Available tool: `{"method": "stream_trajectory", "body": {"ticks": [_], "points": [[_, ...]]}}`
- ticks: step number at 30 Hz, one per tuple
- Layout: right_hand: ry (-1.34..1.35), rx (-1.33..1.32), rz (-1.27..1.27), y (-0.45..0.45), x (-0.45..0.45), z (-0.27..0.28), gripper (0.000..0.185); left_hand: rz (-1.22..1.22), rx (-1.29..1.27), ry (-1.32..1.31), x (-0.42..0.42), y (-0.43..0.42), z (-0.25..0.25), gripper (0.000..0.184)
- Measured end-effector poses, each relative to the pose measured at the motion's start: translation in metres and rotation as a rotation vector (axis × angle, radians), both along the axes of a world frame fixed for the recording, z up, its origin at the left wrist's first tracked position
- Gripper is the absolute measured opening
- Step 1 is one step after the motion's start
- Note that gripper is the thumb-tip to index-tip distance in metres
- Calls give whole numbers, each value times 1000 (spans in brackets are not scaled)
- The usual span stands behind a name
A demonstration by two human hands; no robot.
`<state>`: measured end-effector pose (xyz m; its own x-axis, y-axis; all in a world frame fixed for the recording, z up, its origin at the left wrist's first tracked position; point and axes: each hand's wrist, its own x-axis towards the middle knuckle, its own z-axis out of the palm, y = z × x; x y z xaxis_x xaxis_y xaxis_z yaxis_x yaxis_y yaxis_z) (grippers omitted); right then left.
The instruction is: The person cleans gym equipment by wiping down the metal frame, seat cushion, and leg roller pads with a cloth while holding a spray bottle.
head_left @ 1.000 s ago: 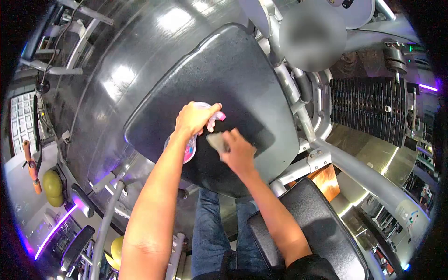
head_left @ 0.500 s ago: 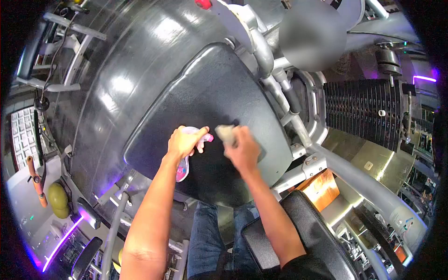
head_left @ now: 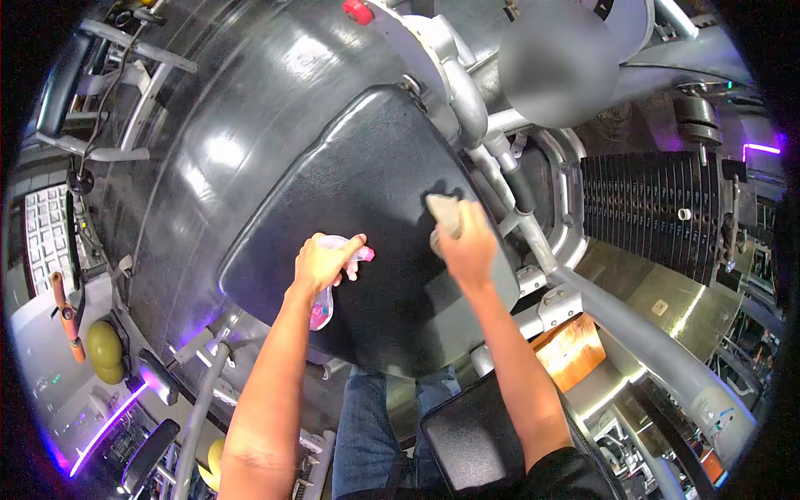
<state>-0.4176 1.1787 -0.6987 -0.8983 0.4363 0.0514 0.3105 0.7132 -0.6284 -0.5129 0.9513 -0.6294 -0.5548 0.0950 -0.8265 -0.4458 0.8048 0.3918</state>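
A clear spray bottle (head_left: 321,310) with pink liquid and a pink nozzle is gripped by my left hand (head_left: 320,265), its neck hidden in the palm. My right hand (head_left: 468,250) closes around a greyish-beige cloth (head_left: 445,213), whose loose end sticks out past the fingers. Under both hands lies a wide black padded seat (head_left: 367,179) with a smooth, shiny cover. The cloth is over the seat's right side, close to its edge; blur hides whether it touches the surface.
Grey machine tubing (head_left: 533,242) runs along the seat's right side, with a weight stack (head_left: 650,204) beyond. A second black pad (head_left: 471,433) sits near my legs (head_left: 367,433). Grey flooring (head_left: 221,125) lies left, and a red knob (head_left: 358,11) is at the top.
My right hand has moved right and slightly away from me across the seat with the cloth. My left hand holds the bottle in nearly the same place.
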Motion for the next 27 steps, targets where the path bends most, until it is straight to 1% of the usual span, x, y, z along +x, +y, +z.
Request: {"method": "stream_trajectory", "body": {"ticks": [1,2,4,6,7,9,10,12,14,16,18,19,20,22,23,24,25,26,27], "points": [[-41,-74,88,-9,4,3,34,-9,-5,3,0,-1,-1,45],[-99,-77,223,-17,10,4,34,-7,-4,6,0,-1,-3,45],[-218,-74,507,-31,20,8,38,26,31,17,2,-2,-5,44],[-234,-134,600,-39,27,12,39,33,42,34,3,-3,-6,45],[-231,-131,599,-34,22,13,39,40,46,27,2,-4,-10,45],[-243,-30,574,-17,8,15,40,46,51,20,4,-5,-12,45],[-165,-4,451,-11,-1,17,41,45,49,23,3,-4,-11,45],[-38,14,190,3,-21,20,32,49,44,29,2,-3,-8,45],[-22,22,-4,9,-38,16,30,10,17,34,2,-2,-5,45],[-32,56,0,-4,-38,16,30,17,18,37,2,-3,-6,46],[43,49,183,-19,-26,17,32,17,25,42,2,-2,-6,46],[-11,18,365,-19,-20,16,34,15,22,44,2,-1,-4,46],[-43,4,436,-21,-11,17,41,12,19,47,2,-1,-3,46],[-145,34,566,-13,1,19,44,36,68,20,1,-6,-8,45],[-147,41,568,-7,8,20,44,58,115,-12,0,-7,-11,45],[-231,56,562,0,11,24,43,59,123,-7,-1,-6,-10,45],[-317,69,547,7,13,26,43,119,174,-45,-2,-6,-10,46],[-321,74,538,16,15,23,43,176,223,-88,-3,-4,-11,47],[-249,69,440,25,15,21,44,180,283,-128,-5,2,-9,48]]}}
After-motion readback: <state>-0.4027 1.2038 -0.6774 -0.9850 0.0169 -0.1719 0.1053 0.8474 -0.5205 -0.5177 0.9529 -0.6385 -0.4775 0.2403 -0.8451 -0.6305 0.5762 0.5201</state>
